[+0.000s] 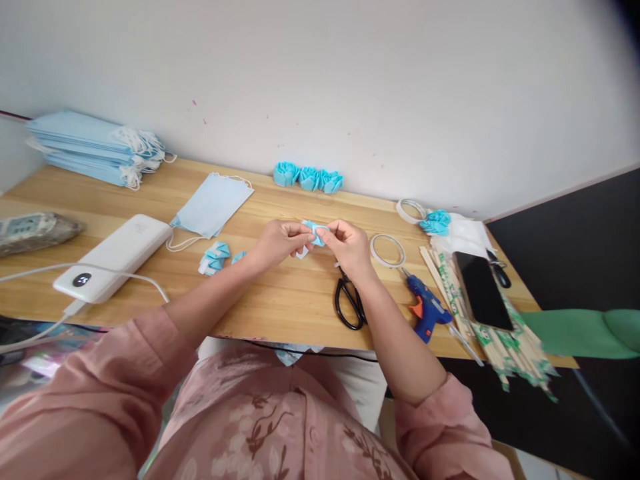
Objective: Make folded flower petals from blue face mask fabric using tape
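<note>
Pink sleeves lead to left hand [281, 241] and right hand [349, 245] pinching blue folded piece [316, 233]

Scissors [349, 300] blades under the right hand [350, 248]; cable [30, 333] cut off.

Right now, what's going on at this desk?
A person in a pink sleeve sits at a wooden table, pinching a small folded piece of blue mask fabric between the left hand and right hand, held just above the tabletop. Black scissors lie below the right hand, with a blue glue gun and a tape ring to their right. A flat face mask and a stack of masks lie to the left; three finished blue rosettes sit by the wall.
</note>
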### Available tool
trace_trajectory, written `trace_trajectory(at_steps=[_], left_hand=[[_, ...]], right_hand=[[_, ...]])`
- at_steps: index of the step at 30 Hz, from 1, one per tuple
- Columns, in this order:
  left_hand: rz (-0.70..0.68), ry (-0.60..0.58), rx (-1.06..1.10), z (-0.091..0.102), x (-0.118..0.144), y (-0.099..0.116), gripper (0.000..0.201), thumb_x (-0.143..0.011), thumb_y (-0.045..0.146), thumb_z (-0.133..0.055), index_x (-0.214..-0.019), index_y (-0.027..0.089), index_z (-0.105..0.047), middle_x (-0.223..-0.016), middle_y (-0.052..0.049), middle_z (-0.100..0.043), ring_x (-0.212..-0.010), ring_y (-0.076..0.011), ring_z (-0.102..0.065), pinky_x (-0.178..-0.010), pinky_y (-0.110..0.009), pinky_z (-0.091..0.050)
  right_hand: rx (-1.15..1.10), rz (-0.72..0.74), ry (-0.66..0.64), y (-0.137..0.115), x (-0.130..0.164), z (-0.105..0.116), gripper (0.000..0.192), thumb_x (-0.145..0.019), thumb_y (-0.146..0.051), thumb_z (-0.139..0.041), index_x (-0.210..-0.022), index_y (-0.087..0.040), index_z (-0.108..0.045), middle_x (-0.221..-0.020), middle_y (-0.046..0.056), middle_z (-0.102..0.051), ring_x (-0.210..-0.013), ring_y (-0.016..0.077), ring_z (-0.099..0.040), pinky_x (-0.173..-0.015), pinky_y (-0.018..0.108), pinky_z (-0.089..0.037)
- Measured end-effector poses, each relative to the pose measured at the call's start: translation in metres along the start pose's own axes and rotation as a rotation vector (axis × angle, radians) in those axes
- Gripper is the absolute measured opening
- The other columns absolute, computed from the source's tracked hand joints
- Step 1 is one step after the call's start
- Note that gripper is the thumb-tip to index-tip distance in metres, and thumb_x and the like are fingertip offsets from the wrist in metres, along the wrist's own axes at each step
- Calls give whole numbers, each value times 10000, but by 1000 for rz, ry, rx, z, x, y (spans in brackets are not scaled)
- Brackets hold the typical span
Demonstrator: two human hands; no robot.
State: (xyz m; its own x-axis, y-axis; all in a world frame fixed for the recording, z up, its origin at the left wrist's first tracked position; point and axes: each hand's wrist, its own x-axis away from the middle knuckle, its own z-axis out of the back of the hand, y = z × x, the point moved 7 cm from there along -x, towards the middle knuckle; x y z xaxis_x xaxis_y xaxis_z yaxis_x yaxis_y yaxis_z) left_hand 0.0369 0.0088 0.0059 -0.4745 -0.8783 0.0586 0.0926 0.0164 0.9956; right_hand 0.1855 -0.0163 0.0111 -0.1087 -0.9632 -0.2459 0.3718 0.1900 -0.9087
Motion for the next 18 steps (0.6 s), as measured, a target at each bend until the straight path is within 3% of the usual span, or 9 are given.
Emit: trace_trajectory(at_steps=[6,10,14,18], left_hand=[[3,87,132,6,-1,-2,239,-687,370,-711,-684,136,-660,-628,-22,-668,-501,-75,-512,-483,-200,-404],[-2,161,201,12,-2,-5,260,-684,389,-726,-674,139,-656,-622,-27,-676,-501,-78,-517,-505,-209,-425],[-18,146,222,10,-1,-6,265,-687,395,-732,-695,136,-676,-643,-26,-680,-527,-85,-545,-533,-219,-443],[-12,118,197,5,-1,-8,272,-699,403,-729,-704,134,-690,-627,-20,-667,-540,-95,-568,-542,-224,-451]], right_hand=[[-127,64,23,-7,0,2,252,-824,-439,-656,-954,-228,-611,-832,-2,-683,-765,145,-635,-712,280,-515],[15,181,51,-17,3,3,127,-844,-342,-632,-896,-229,-607,-942,22,-698,-886,164,-657,-806,313,-540],[178,310,27,-22,5,-2,84,-834,-272,-638,-908,-234,-644,-960,29,-707,-909,177,-651,-816,335,-552],[224,329,35,-19,4,-4,39,-834,-240,-635,-868,-236,-654,-931,26,-707,-899,177,-647,-786,325,-557]])
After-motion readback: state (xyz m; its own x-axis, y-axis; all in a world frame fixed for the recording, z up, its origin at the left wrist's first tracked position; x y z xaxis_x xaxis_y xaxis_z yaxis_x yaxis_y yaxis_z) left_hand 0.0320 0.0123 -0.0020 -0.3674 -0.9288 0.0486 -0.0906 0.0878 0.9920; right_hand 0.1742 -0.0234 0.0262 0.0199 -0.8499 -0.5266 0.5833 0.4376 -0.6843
